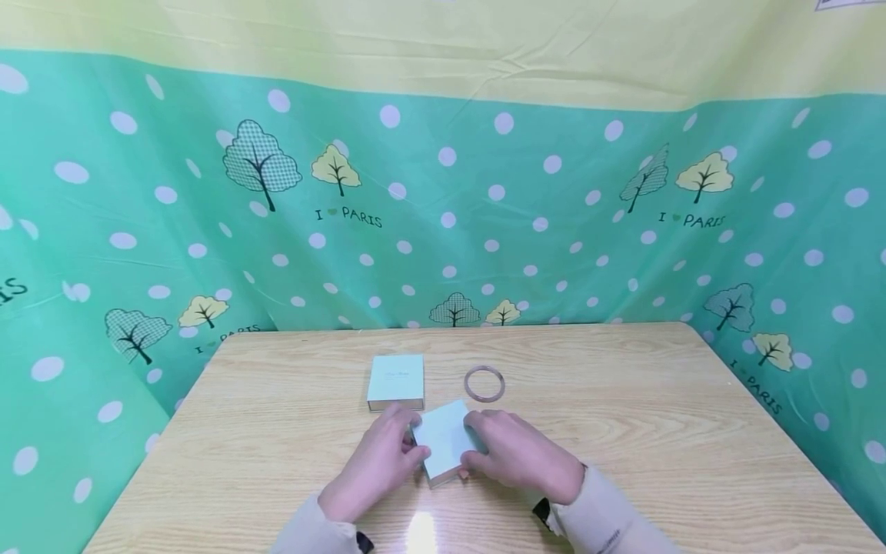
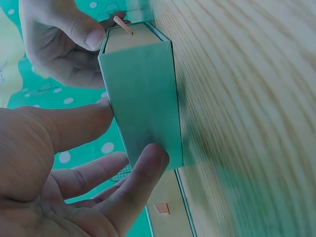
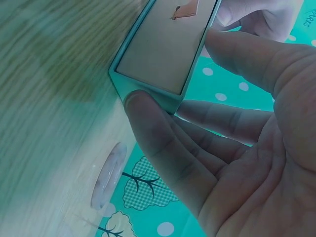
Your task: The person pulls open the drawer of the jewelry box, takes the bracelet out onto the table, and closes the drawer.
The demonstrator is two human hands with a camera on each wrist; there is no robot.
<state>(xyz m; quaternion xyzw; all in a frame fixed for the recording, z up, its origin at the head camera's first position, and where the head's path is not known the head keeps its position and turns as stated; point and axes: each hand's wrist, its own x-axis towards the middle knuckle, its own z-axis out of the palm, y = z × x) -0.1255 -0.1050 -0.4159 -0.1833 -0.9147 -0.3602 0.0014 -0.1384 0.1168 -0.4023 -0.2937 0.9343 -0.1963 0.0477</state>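
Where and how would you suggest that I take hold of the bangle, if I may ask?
Probably by the far rim of the bangle, from above: it lies flat with an open centre, so the band could be straddled there, while its near rim sits closer to the held box.

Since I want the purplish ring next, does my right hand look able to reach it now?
Probably yes: the ring lies just beyond your right hand, with nothing seen between them. But that hand holds the nearer box, so it may need to let go.
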